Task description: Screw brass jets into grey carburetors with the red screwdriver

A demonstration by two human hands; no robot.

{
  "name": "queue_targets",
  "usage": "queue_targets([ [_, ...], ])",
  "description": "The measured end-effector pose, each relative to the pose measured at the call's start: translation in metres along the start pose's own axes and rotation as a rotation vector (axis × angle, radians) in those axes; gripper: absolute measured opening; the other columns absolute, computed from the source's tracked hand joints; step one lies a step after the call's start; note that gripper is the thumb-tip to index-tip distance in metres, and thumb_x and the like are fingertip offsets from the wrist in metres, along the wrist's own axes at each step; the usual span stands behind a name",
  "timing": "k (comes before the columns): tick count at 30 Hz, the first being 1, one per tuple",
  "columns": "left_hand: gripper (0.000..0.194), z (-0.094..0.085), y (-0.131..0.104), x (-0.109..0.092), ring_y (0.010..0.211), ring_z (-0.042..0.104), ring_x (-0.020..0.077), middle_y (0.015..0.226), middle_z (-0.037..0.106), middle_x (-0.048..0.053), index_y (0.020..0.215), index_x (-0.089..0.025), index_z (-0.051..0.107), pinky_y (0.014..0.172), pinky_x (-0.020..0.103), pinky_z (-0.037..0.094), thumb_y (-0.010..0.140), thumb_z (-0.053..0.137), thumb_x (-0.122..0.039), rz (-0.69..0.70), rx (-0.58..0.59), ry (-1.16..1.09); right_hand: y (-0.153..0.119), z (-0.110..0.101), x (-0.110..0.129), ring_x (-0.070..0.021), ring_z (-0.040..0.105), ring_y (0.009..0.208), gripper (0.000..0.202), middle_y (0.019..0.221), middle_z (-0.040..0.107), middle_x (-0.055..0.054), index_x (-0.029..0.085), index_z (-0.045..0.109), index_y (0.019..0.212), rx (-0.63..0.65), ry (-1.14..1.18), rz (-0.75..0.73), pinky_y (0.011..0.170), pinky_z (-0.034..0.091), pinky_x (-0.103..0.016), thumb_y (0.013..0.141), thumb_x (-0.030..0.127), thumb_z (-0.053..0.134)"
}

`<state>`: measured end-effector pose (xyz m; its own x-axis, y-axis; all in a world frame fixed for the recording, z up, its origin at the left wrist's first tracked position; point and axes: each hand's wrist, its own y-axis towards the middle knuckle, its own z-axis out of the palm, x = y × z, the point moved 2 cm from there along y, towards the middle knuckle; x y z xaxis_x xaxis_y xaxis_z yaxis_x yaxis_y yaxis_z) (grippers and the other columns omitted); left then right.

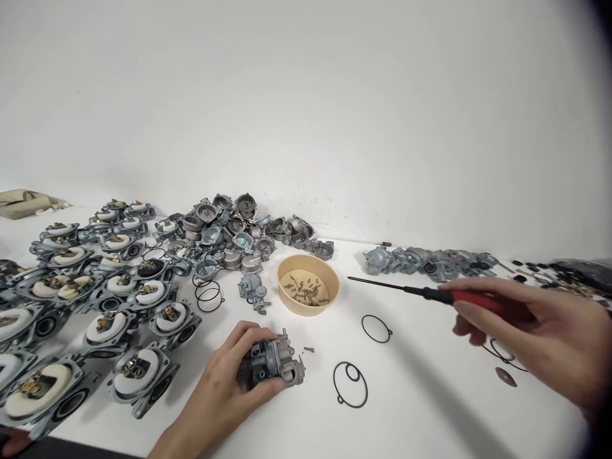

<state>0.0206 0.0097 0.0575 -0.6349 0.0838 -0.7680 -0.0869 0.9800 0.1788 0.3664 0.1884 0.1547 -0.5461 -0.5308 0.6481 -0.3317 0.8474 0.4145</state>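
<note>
My left hand (239,373) is wrapped round a grey metal carburetor (280,358) low in the centre, resting on the white table (310,433). A small brass screw (309,349) lies just right of it. On the right, my right hand (535,331) grips the red and black handle of a screwdriver (492,306). Its dark shaft points left above the table, the tip near a tan bowl (308,309) that holds many small brass screws. Black rubber rings (350,405) lie between my hands.
Rows of open carburetors (138,373) with white floats cover the left side. Metal bowl covers (232,258) are heaped behind, and more grey parts (425,261) lie at the back right. One small carburetor (253,292) sits left of the bowl. A white wall rises behind.
</note>
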Motion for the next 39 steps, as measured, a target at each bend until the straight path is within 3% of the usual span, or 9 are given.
queue_targets([
  [2,0.038,0.002,-0.001,0.0,0.106,0.066,0.0248,0.124,0.059,0.006,0.119,-0.032,0.062,0.087,0.034,0.058,0.083,0.074,-0.032,0.045,-0.015,-0.01,0.015,0.018,0.002,-0.0171,0.062,0.046,0.017,0.058,0.066,-0.004,0.024,0.072,0.101,0.117,0.176,-0.036,0.042,0.048,-0.027,0.088,0.034,0.069],
  [5,0.034,0.004,-0.002,0.003,0.111,0.064,0.026,0.125,0.056,0.008,0.113,-0.031,0.066,0.09,0.034,0.058,0.081,0.077,-0.029,0.143,-0.049,-0.005,0.021,0.067,0.0,-0.0138,0.056,0.043,0.018,0.055,0.059,0.0,0.021,0.07,0.098,0.349,0.464,-0.086,0.04,0.044,-0.026,0.088,0.036,0.068],
  [8,0.023,0.004,-0.003,0.005,0.116,0.062,0.0264,0.12,0.055,0.01,0.107,-0.029,0.068,0.094,0.035,0.057,0.085,0.072,-0.024,0.191,-0.059,0.01,0.009,0.105,-0.005,-0.0106,0.048,0.041,0.02,0.053,0.053,0.003,0.017,0.067,0.093,0.449,0.567,0.012,0.039,0.042,-0.024,0.088,0.037,0.068],
  [10,0.017,0.004,-0.003,0.004,0.116,0.061,0.0257,0.118,0.055,0.01,0.103,-0.028,0.069,0.094,0.035,0.056,0.089,0.064,-0.019,0.197,-0.059,0.008,-0.002,0.116,-0.005,-0.0096,0.047,0.042,0.019,0.055,0.052,0.003,0.016,0.066,0.089,0.482,0.565,0.063,0.041,0.042,-0.023,0.086,0.034,0.069],
  [20,0.003,0.007,-0.003,0.002,0.11,0.064,0.0267,0.108,0.054,0.009,0.089,-0.024,0.065,0.086,0.034,0.058,0.089,0.063,-0.022,0.159,-0.071,-0.01,-0.01,0.116,0.003,-0.0076,0.046,0.044,0.004,0.059,0.055,0.003,0.018,0.064,0.083,0.54,0.476,-0.02,0.042,0.039,-0.02,0.079,0.019,0.064],
  [34,0.005,0.003,-0.001,-0.001,0.11,0.064,0.0253,0.109,0.053,0.008,0.091,-0.024,0.064,0.09,0.034,0.057,0.089,0.064,-0.02,0.179,-0.04,0.075,-0.015,0.125,0.002,-0.0092,0.05,0.046,0.012,0.058,0.055,0.003,0.016,0.064,0.087,0.624,0.584,0.059,0.046,0.042,-0.022,0.084,0.028,0.068],
  [39,0.005,0.003,-0.002,-0.002,0.11,0.064,0.0263,0.108,0.055,0.009,0.092,-0.024,0.063,0.091,0.036,0.057,0.09,0.063,-0.019,0.174,-0.029,0.075,-0.016,0.127,0.0,-0.0107,0.053,0.045,0.022,0.055,0.056,0.003,0.016,0.063,0.09,0.66,0.612,0.085,0.046,0.043,-0.023,0.087,0.037,0.068],
])
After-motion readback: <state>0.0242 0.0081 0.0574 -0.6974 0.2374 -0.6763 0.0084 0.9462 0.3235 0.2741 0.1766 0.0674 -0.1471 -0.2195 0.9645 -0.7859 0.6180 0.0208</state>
